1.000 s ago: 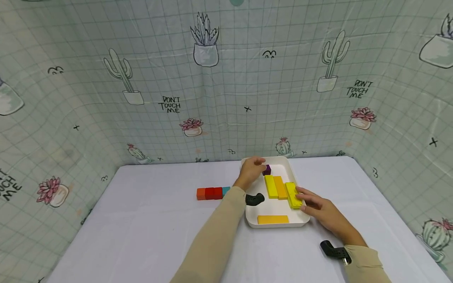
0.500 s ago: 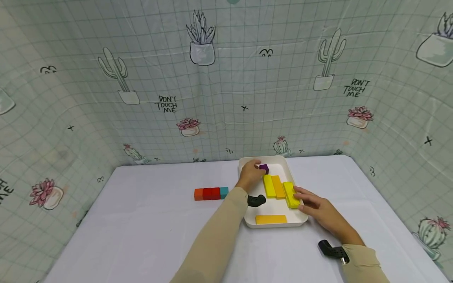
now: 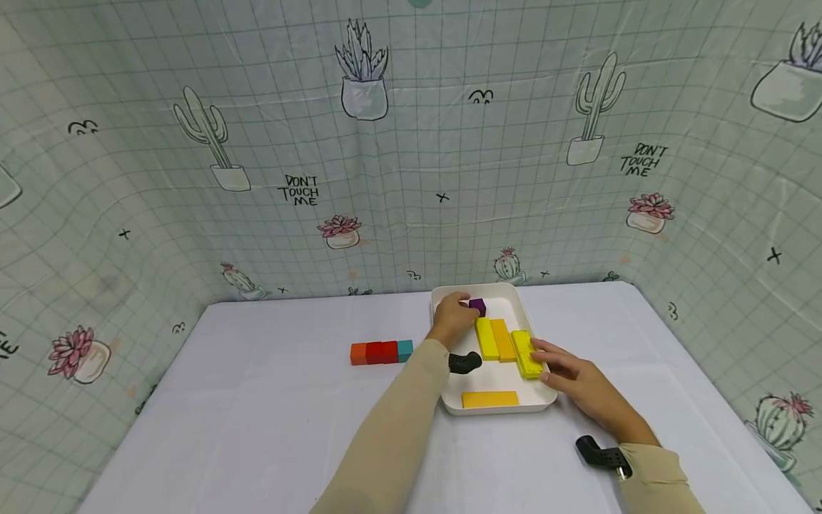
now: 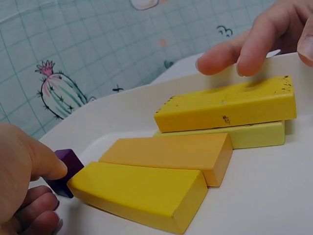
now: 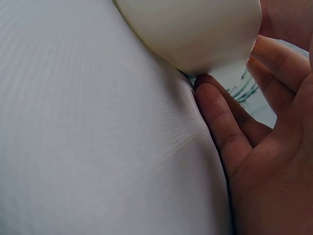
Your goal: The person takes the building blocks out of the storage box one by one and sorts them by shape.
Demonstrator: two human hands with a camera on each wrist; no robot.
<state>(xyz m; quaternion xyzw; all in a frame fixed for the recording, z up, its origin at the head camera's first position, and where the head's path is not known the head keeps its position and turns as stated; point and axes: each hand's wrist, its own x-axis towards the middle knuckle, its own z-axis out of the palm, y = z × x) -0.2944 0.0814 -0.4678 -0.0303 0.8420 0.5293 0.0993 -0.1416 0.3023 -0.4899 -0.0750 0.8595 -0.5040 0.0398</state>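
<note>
Inside a white tray, my left hand pinches a small purple block near the far end. The left wrist view shows its thumb against the purple block, with other fingers curled below. Just nearer lie a yellow bar block and an orange-yellow one, side by side. Beyond them, a speckled yellow bar lies on a paler one. My right hand is at the tray's right edge, fingers spread loosely over the rim by that stack; in the right wrist view, some fingers touch the outer wall.
Another orange-yellow bar lies crosswise at the tray's near end. Left of the tray, a row of an orange cube, red cubes and a teal cube sits on the white-covered table. A patterned curtain surrounds the table.
The left hand's fingers have closed in on the purple block at the tray's far end. The right hand stays by the rim. The head view has shifted slightly.
</note>
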